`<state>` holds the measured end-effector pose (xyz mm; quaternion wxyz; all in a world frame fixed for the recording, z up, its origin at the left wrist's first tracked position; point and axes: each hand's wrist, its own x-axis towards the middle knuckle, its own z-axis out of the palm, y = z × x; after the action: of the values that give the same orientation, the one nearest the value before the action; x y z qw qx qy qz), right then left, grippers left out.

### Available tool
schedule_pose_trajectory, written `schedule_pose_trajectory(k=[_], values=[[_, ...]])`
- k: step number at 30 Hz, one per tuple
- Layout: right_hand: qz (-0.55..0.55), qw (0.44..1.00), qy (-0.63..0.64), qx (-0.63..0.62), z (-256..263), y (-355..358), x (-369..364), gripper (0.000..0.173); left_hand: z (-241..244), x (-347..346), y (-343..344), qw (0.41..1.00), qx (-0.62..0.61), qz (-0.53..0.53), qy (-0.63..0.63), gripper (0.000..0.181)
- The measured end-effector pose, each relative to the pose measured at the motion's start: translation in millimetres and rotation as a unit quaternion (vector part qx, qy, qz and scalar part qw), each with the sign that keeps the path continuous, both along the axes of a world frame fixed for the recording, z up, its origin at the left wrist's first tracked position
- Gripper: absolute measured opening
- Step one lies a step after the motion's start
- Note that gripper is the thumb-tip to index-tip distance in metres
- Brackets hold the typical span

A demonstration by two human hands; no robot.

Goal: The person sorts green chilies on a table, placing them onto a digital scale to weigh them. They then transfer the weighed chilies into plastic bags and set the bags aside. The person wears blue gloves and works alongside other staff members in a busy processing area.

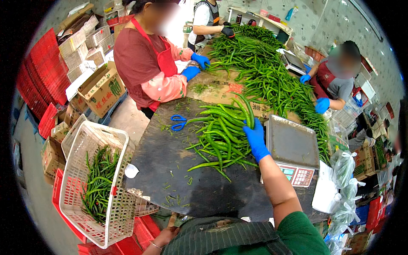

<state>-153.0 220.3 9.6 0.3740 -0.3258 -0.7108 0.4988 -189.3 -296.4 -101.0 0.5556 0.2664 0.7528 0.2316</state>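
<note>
My right hand (256, 138), in a blue glove, grips a few long green chili peppers (248, 110) at the right side of a loose heap of chili peppers (220, 134) on the dark tabletop (210, 194). Blue-handled scissors (178, 122) lie at the heap's left, their blades partly beneath it. Just right of my hand is a digital scale (293, 142) with a bare metal pan. My left hand (165, 236), ungloved and with a bracelet at the wrist, is low beside the table's near edge; its fingers are partly hidden, so its hold is unclear.
A white plastic basket (122, 134) with chili peppers stands left of the table. A large chili pile (264, 67) covers the far side, with a second scale (291, 62). Several people work around it. Filled plastic bags (344, 172) hang at the right; cardboard boxes (102, 92) stand left.
</note>
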Motion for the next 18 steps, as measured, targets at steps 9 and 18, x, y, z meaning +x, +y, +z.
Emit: schedule_pose_trajectory(k=[9, 18], values=[[0.116, 0.901, -0.277, 0.313, -9.8, -38.9, 16.8, 0.043, 104.7, -6.8, 84.6, 0.969, 0.192, 0.038, 0.152, 0.038], [0.125, 0.967, -0.16, 0.154, 31.3, -42.2, 21.9, 0.045, 119.9, -0.2, 109.4, 0.966, 0.21, 0.067, 0.133, 0.035]])
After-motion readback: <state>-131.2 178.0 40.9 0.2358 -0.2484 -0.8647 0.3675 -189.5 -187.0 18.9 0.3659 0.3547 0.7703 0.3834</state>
